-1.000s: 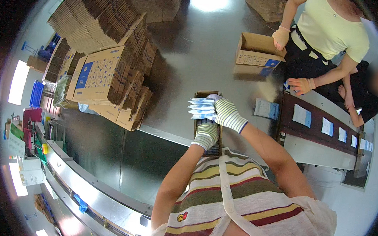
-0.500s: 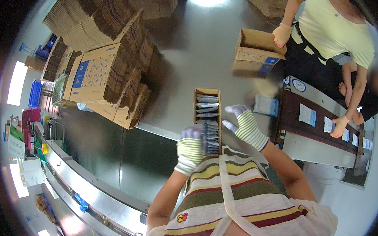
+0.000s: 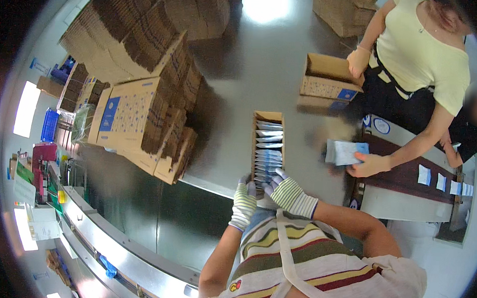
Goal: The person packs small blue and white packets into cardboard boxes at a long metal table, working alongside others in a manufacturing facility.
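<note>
A narrow open cardboard box [image 3: 269, 116] sits on the metal table in front of me. Several white-and-blue flat packets [image 3: 269, 154] stand in a row inside it. My left hand [image 3: 243, 205], in a striped knit glove, has its fingers against the near left corner of the box. At the near right corner, my right hand [image 3: 295, 196], gloved alike, closes its fingers over the box edge beside the nearest packets. The glove fingers partly hide the box's near end.
Stacked flattened cartons [image 3: 129, 116] rise at the left of the metal table [image 3: 226, 124]. At the right, a co-worker's hand [image 3: 370, 164] holds packets by a dark conveyor belt [image 3: 400, 152]. Their other hand [image 3: 358, 62] touches an open carton [image 3: 328, 88]. More cardboard [image 3: 342, 14] lies at the back.
Both my hands have come to the near end of the box, the right one moving in from beside it. The co-worker's hand has moved left from the belt, now holding packets.
</note>
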{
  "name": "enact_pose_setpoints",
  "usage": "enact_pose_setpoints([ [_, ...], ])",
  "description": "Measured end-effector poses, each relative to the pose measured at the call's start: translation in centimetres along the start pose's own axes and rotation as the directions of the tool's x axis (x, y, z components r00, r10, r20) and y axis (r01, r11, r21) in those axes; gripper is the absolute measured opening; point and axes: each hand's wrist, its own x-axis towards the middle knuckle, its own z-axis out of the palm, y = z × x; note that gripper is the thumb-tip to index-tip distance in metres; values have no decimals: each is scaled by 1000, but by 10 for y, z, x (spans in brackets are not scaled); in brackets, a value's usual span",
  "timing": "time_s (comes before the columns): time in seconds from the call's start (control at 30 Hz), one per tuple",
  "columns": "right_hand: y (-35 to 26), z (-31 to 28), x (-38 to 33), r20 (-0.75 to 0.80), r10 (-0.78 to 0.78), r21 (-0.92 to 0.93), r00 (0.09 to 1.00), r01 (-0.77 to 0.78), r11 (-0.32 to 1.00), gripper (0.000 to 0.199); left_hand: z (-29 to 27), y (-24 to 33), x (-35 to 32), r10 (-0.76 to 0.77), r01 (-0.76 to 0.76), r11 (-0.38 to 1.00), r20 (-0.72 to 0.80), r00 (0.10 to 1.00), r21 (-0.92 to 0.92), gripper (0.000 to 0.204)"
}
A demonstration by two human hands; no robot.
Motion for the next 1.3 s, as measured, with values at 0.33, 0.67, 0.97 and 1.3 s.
enact_pose_setpoints([
  [0.33, 243, -17, 184, -72, 727, -421, 683, -681, 599, 39, -50, 21, 34, 272, -188, 789, -58, 961, 585, 37],
  [0.67, 139, -20, 146, 198, 315, 209, 928, -354, 912, 64, -155, 149, 147, 655, -278, -13, 219, 723, 960, 46],
  [0.97, 62, 32, -26, 438, 438, 339, 785, -595, 729, 60, -193, 193, 214, 339, 91, 51, -103, 935, 995, 61],
  [1.3, 56, -3, -49, 306, 429, 409, 850, -524, 747, 51, -161, 220, 63, 764, -26, -87, 84, 640, 996, 30],
])
